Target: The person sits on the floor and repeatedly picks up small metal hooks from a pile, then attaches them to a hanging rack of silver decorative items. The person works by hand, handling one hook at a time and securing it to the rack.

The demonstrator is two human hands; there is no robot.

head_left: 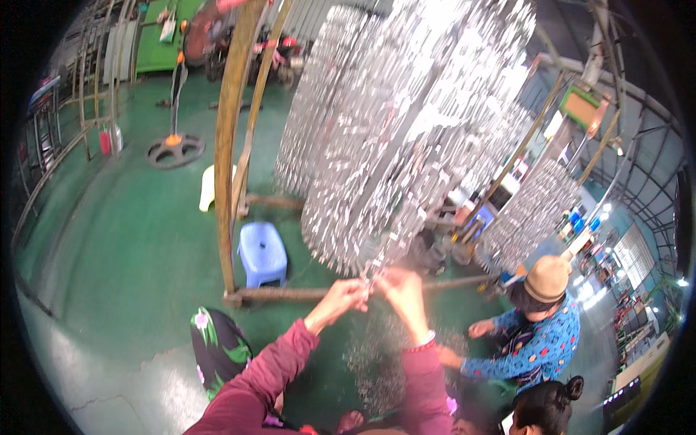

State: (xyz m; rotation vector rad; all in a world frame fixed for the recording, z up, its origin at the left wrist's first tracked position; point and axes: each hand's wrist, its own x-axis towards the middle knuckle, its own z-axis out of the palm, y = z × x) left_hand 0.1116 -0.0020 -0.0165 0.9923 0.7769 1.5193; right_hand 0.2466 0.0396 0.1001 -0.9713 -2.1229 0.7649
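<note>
My left hand (342, 303) is closed in a pinch at the low end of a hanging strand of small shiny metal pieces (392, 242). Close beside it, my right hand (404, 296) is also closed, its fingertips at the strand and slightly blurred; what they hold is too small to name. Above both hands hangs a large, dense bundle of silvery metal strands (377, 138). Loose small shiny pieces (380, 362) lie on the green floor below my forearms.
A wooden frame (233, 145) stands around the bundle, with a low crossbar (290, 293) in front. Left of it is a blue plastic stool (262, 250). At right, a person in a hat (540, 326) reaches toward the loose pieces; another person's head (551, 406) is nearer. A second bundle (536, 210) hangs behind.
</note>
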